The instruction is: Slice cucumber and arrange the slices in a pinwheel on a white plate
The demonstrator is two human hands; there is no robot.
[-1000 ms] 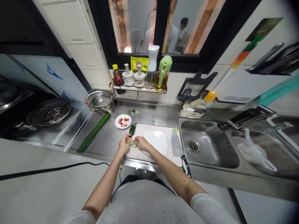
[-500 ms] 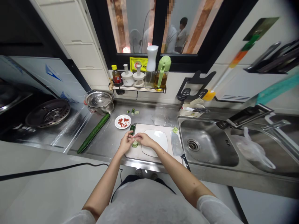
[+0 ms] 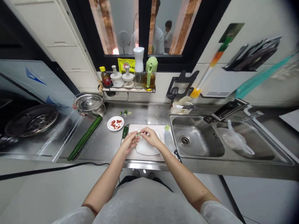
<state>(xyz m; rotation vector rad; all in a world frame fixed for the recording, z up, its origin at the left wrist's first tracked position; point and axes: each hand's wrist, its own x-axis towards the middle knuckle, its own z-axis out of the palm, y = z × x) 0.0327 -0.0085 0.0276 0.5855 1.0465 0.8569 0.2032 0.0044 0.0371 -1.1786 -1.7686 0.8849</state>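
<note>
Over the white square plate (image 3: 147, 148), my left hand (image 3: 129, 142) and my right hand (image 3: 149, 137) meet at the fingertips. Between them is a thin green-edged cucumber slice (image 3: 138, 134), pinched by both hands. Whether more slices sit in my left palm is hidden. Beneath the plate lies a pale cutting board (image 3: 133, 128). A cut piece of cucumber (image 3: 125, 132) rests at the board's left edge. On the right side of the board are a few cucumber slices (image 3: 167, 127) and a kitchen knife (image 3: 168, 140) with a black handle.
A long whole cucumber (image 3: 85, 138) lies on the steel counter at left, near a lidded pot (image 3: 90, 104). A small white plate (image 3: 116, 123) holds red chopped bits. Cucumber scraps (image 3: 125, 112) sit behind it. The double sink (image 3: 198, 137) is at right, seasoning bottles on a shelf (image 3: 130, 89) above.
My hands have lifted a cucumber slice from the board's left side and moved over the plate. The view has shifted to the right.
</note>
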